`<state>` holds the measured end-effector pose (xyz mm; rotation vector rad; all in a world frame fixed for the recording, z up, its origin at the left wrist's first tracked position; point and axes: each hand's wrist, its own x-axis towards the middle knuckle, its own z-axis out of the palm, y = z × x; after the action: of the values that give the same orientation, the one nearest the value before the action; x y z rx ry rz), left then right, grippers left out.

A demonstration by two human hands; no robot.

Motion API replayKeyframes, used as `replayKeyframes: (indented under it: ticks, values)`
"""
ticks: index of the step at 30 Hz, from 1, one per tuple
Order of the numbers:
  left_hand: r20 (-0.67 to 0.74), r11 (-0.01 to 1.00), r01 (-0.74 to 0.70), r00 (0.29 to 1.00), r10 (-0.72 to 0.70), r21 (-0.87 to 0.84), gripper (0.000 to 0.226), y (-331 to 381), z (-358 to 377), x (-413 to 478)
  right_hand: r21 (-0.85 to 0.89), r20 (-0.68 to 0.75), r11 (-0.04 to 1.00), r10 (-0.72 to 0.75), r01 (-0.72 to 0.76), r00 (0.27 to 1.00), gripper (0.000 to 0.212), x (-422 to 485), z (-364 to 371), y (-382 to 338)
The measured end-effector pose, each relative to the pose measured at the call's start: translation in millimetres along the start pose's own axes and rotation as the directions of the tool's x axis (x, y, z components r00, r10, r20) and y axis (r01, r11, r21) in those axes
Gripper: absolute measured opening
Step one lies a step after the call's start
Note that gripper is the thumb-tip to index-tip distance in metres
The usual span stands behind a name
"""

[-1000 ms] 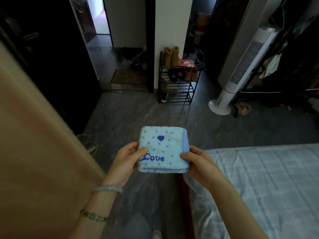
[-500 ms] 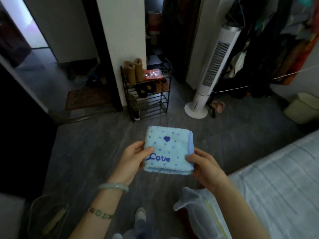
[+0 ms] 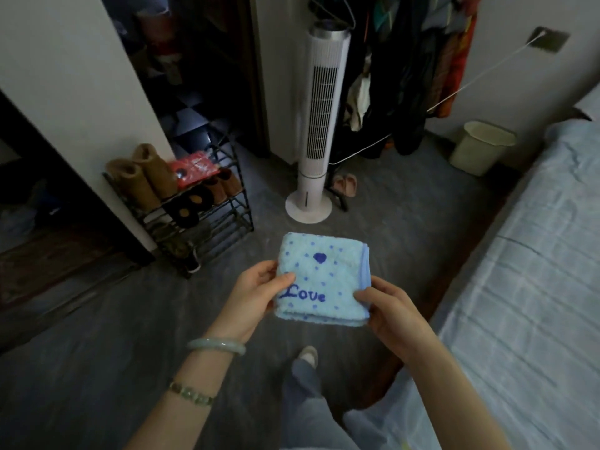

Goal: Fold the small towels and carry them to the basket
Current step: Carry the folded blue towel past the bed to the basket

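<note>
Farthest left of the tower fan (image 3: 319, 125) stands the black shoe rack (image 3: 207, 222) against the white wall, with tan boots (image 3: 143, 177) and a red packet (image 3: 193, 167) on its top shelf and dark shoes below.

Nearer to me than the fan and a little left of its base is my left hand (image 3: 256, 293). Its thumb lies on top of the towel's left edge and its fingers are tucked underneath, so it pinches the cloth. A pale green bangle (image 3: 216, 345) and a beaded bracelet (image 3: 191, 393) sit on that wrist.

The folded towel (image 3: 321, 280) is held flat in the air over the grey floor (image 3: 97, 368), straight in front of the fan's base and well apart from it. It is pale blue with dots, a heart and the word "Love".

My right hand (image 3: 393, 313) clamps the towel's near right corner, thumb on top.

Just right of the fan's base lie pink slippers (image 3: 345, 185), with hanging clothes (image 3: 415, 60) above them. Farther right is a cream bin (image 3: 483, 147) by the wall, then the bed (image 3: 535, 287) with its light blue cover.
</note>
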<state>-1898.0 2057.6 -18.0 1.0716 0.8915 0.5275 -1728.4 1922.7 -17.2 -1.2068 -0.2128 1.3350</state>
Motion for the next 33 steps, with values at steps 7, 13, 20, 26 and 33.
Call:
replayKeyframes:
  ticks: [7, 13, 20, 26, 33]
  values:
    - [0.114, 0.995, 0.007, 0.993, -0.017, 0.095, 0.017, 53.8, 55.8, 153.6, 0.033, -0.101, 0.997, -0.060, 0.063, 0.993, 0.028, 103.8, -33.8, -93.6]
    - [0.204, 0.996, 0.046, 0.977, -0.061, 0.077, 0.020, 85.6, 111.3, 252.9, 0.062, -0.188, 0.994, -0.076, 0.089, 0.979, 0.030, 164.8, -67.7, -165.9]
    - [0.343, 0.983, 0.124, 0.925, -0.164, 0.135, 0.021, 105.0, 186.1, 372.4, 0.113, -0.329, 0.979, -0.121, 0.167, 0.937, 0.027, 228.5, -121.4, -231.6]
    - [0.463, 0.975, 0.147, 0.861, -0.209, 0.166, 0.025, 130.4, 258.0, 487.2, 0.117, -0.428, 0.971, -0.139, 0.207, 0.893, 0.032, 298.2, -174.8, -301.8]
    - [0.579, 0.959, 0.160, 0.770, -0.269, 0.232, 0.023, 158.6, 348.0, 601.5, 0.143, -0.545, 0.947, -0.167, 0.287, 0.821, 0.034, 363.8, -231.9, -377.2]
